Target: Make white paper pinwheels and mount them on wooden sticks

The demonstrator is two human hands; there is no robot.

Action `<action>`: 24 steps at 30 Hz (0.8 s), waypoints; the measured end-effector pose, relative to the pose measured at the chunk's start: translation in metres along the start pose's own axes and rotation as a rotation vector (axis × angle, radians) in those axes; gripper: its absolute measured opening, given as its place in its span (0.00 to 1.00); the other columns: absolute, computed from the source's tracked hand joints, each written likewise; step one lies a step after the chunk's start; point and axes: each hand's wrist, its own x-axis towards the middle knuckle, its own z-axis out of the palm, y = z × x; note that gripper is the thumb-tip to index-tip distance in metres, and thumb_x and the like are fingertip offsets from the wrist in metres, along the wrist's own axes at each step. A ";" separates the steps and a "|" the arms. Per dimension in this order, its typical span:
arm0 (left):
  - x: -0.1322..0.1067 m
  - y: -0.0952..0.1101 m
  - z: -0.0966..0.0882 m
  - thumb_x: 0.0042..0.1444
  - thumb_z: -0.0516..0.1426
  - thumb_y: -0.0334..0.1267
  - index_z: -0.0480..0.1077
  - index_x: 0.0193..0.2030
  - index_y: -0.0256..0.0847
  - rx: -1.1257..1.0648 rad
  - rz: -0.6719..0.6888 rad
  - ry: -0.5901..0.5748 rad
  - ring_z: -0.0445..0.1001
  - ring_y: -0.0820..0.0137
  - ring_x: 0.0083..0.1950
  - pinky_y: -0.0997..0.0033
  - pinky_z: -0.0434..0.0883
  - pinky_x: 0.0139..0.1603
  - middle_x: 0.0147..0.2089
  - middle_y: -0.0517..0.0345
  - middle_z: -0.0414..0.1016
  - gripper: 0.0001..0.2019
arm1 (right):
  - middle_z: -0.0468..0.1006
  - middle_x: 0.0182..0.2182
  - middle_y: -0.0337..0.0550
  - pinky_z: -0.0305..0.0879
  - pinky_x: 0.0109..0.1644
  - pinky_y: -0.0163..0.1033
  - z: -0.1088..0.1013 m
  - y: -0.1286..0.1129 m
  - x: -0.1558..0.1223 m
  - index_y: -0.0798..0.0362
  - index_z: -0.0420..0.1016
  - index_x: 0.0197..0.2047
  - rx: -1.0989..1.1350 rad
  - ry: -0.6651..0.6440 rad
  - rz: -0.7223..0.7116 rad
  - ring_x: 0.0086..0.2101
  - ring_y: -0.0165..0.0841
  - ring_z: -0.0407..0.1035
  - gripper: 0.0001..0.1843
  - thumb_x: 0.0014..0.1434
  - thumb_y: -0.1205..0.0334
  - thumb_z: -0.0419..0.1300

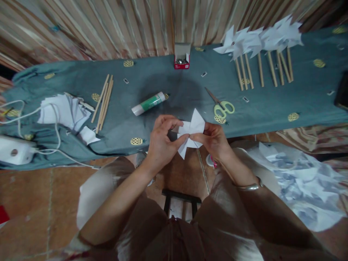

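Note:
Between my two hands is a white paper pinwheel (197,125), its points folded toward the middle. My left hand (164,141) pinches it from the left, thumb at the centre. From the other side my right hand (213,139) grips it, its thumb also pressing near the centre. The pinwheel is held above the table's front edge. Just beyond my left hand lies a green and white glue stick (149,103). Scissors with light green handles (223,108) rest beyond my right hand, blades partly apart.
A red box of metal pins (181,61) stands at the back. Finished pinwheels on sticks (252,40) lie at the back right. Loose wooden sticks (104,101), stacked paper (65,110) and a white power strip (16,150) with cables occupy the left. A bag of white paper shapes (301,177) is at right.

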 end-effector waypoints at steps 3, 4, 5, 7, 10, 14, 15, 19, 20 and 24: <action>0.002 -0.002 0.003 0.50 0.68 0.35 0.70 0.51 0.42 0.037 -0.001 0.058 0.71 0.64 0.48 0.62 0.71 0.50 0.52 0.52 0.71 0.22 | 0.80 0.22 0.34 0.68 0.30 0.37 0.003 -0.003 0.003 0.50 0.78 0.23 0.007 0.035 -0.045 0.24 0.30 0.70 0.09 0.37 0.62 0.73; 0.003 -0.003 0.005 0.50 0.68 0.36 0.68 0.54 0.43 0.041 -0.006 0.075 0.71 0.63 0.49 0.61 0.71 0.51 0.54 0.51 0.70 0.24 | 0.80 0.22 0.34 0.67 0.29 0.37 0.005 -0.004 0.004 0.50 0.78 0.23 0.015 0.053 -0.050 0.24 0.30 0.70 0.08 0.36 0.62 0.72; 0.004 -0.004 0.006 0.50 0.68 0.37 0.67 0.56 0.44 0.034 -0.019 0.091 0.71 0.62 0.51 0.59 0.71 0.52 0.56 0.51 0.69 0.27 | 0.80 0.21 0.34 0.66 0.28 0.36 0.006 -0.005 0.006 0.50 0.78 0.22 0.024 0.073 -0.050 0.23 0.29 0.69 0.08 0.35 0.63 0.72; 0.006 -0.006 0.009 0.49 0.68 0.38 0.64 0.60 0.45 -0.018 -0.071 0.123 0.71 0.60 0.54 0.57 0.70 0.54 0.60 0.49 0.67 0.32 | 0.80 0.21 0.33 0.64 0.27 0.35 0.008 -0.009 0.008 0.50 0.79 0.21 0.035 0.113 -0.051 0.22 0.28 0.67 0.08 0.34 0.63 0.72; 0.011 -0.007 0.014 0.45 0.70 0.38 0.59 0.64 0.47 -0.199 -0.214 0.178 0.69 0.57 0.59 0.55 0.68 0.58 0.66 0.46 0.63 0.40 | 0.79 0.20 0.33 0.61 0.26 0.35 0.010 -0.012 0.013 0.50 0.78 0.21 0.027 0.153 -0.081 0.21 0.27 0.64 0.08 0.34 0.61 0.72; 0.016 -0.003 0.018 0.40 0.72 0.40 0.62 0.63 0.49 -0.583 -0.477 0.243 0.71 0.60 0.58 0.60 0.69 0.57 0.65 0.49 0.67 0.42 | 0.78 0.21 0.34 0.64 0.29 0.38 0.008 -0.014 0.020 0.50 0.77 0.23 -0.003 0.164 -0.117 0.23 0.30 0.67 0.11 0.37 0.57 0.72; 0.017 -0.001 0.018 0.39 0.72 0.40 0.65 0.60 0.48 -0.693 -0.528 0.221 0.73 0.62 0.55 0.61 0.69 0.55 0.61 0.51 0.71 0.39 | 0.79 0.22 0.34 0.64 0.30 0.39 0.008 -0.014 0.021 0.50 0.77 0.25 -0.013 0.162 -0.118 0.24 0.31 0.68 0.12 0.38 0.56 0.73; 0.016 0.009 0.016 0.40 0.71 0.43 0.76 0.43 0.40 -0.971 -0.607 0.020 0.76 0.68 0.41 0.67 0.69 0.49 0.41 0.55 0.80 0.22 | 0.79 0.22 0.34 0.65 0.29 0.39 0.010 -0.017 0.024 0.49 0.77 0.25 -0.010 0.170 -0.113 0.23 0.31 0.67 0.14 0.36 0.54 0.74; 0.015 0.011 0.014 0.41 0.71 0.43 0.77 0.39 0.39 -0.988 -0.615 -0.005 0.76 0.69 0.40 0.68 0.69 0.49 0.39 0.55 0.81 0.19 | 0.79 0.21 0.34 0.64 0.28 0.38 0.012 -0.018 0.024 0.49 0.77 0.24 -0.003 0.168 -0.112 0.22 0.30 0.66 0.14 0.35 0.54 0.74; 0.013 0.013 0.009 0.41 0.71 0.42 0.79 0.35 0.39 -1.001 -0.625 0.020 0.76 0.70 0.37 0.70 0.69 0.47 0.35 0.58 0.82 0.14 | 0.78 0.19 0.34 0.64 0.28 0.37 0.021 -0.021 0.022 0.50 0.78 0.24 -0.003 0.129 -0.109 0.22 0.30 0.66 0.14 0.34 0.55 0.75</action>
